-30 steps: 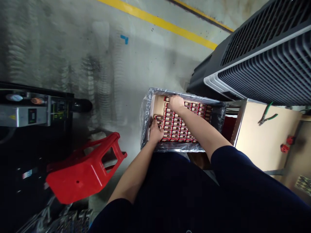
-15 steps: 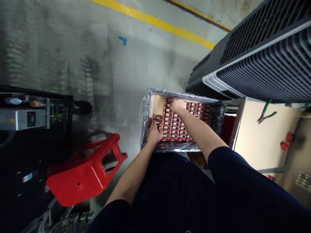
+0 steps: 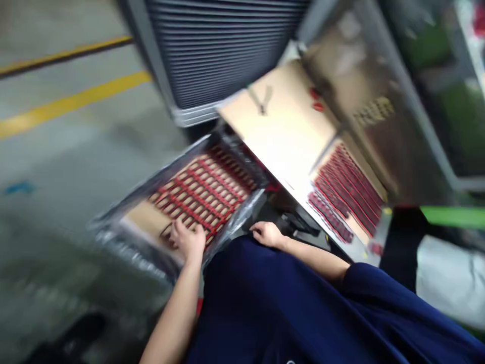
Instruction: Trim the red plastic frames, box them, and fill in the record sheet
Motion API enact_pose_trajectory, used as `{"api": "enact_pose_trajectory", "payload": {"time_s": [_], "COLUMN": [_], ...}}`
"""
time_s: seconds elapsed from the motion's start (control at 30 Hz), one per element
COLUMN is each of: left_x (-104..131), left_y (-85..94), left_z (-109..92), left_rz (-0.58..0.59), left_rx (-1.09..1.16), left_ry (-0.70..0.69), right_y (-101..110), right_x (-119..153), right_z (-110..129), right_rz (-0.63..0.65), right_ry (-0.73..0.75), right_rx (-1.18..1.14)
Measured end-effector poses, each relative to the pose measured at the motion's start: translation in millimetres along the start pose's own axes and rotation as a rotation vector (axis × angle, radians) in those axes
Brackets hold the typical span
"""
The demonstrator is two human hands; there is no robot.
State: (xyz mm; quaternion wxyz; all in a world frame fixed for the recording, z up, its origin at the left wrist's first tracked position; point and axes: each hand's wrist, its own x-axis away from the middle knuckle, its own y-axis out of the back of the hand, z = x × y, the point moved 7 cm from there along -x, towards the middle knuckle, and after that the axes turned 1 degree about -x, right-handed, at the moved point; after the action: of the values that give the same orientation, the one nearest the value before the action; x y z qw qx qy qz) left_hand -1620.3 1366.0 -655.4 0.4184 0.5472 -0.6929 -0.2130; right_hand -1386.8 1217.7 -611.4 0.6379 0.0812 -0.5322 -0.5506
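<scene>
My left hand (image 3: 187, 240) rests on the near left part of a plastic-lined box (image 3: 132, 265), its fingers apart and touching the edge of the packed parts. These are rows of small red-rimmed pieces with tan and dark middles (image 3: 200, 189), too blurred to name. Bare tan board (image 3: 146, 222) shows at the left of the rows. Outside the box, in front of my body, my right hand (image 3: 268, 234) hangs with loosely bent fingers. Between thumb and fingers there is a small gap, and I see nothing held.
A tan-topped worktable (image 3: 276, 131) stands right of the box, with pliers (image 3: 262, 105) and small red pieces (image 3: 316, 100) on it. More red-rimmed parts (image 3: 348, 187) lie in rows at its right. A large dark ribbed machine (image 3: 227, 50) stands behind the box.
My view has swung to the right, blurring the picture. My right hand has left the box and come back toward my body. My left hand stays at the parts.
</scene>
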Motion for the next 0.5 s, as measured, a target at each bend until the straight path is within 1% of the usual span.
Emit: {"api": "enact_pose_trajectory", "payload": {"time_s": [0.03,0.07,0.1,0.13,0.17,0.2,0.23,0.27,0.3,0.33,0.37,0.43,0.5], "left_x": [1,7,18,38,66,100,137,174,208,239,266,305,330], "left_y": [-7.9,-21.1,-39.6,-62.2,-87.1,-112.6,-137.6,-161.2,-183.0,-202.9,-220.5,-246.9,-261.9], "left_z": [-37,-79,-126,-173,-218,-259,-294,-323,-346,-364,-378,-397,-406], "left_rz": [0.028,0.079,0.159,0.261,0.375,0.488,0.592,0.674,0.728,0.762,0.776,0.752,0.7], "left_rx": [-0.001,0.001,0.0,-0.005,-0.016,-0.035,-0.06,-0.091,-0.126,-0.168,-0.213,-0.305,-0.389], "left_ry": [-0.117,-0.253,-0.413,-0.585,-0.756,-0.915,-1.05,-1.15,-1.216,-1.263,-1.292,-1.306,-1.296], "right_y": [10,19,27,34,38,41,44,46,49,53,58,72,87], "right_x": [25,52,82,114,148,181,213,242,266,285,298,308,303], "right_z": [-36,-73,-109,-144,-176,-204,-229,-250,-268,-283,-297,-318,-333], "right_rz": [-0.096,-0.201,-0.31,-0.419,-0.523,-0.621,-0.713,-0.796,-0.868,-0.931,-0.983,-1.062,-1.11], "right_ry": [-0.099,-0.207,-0.323,-0.439,-0.553,-0.659,-0.754,-0.836,-0.9,-0.947,-0.976,-1.0,-0.995], "right_rx": [-0.054,-0.104,-0.147,-0.186,-0.218,-0.244,-0.262,-0.274,-0.281,-0.285,-0.289,-0.303,-0.327]}}
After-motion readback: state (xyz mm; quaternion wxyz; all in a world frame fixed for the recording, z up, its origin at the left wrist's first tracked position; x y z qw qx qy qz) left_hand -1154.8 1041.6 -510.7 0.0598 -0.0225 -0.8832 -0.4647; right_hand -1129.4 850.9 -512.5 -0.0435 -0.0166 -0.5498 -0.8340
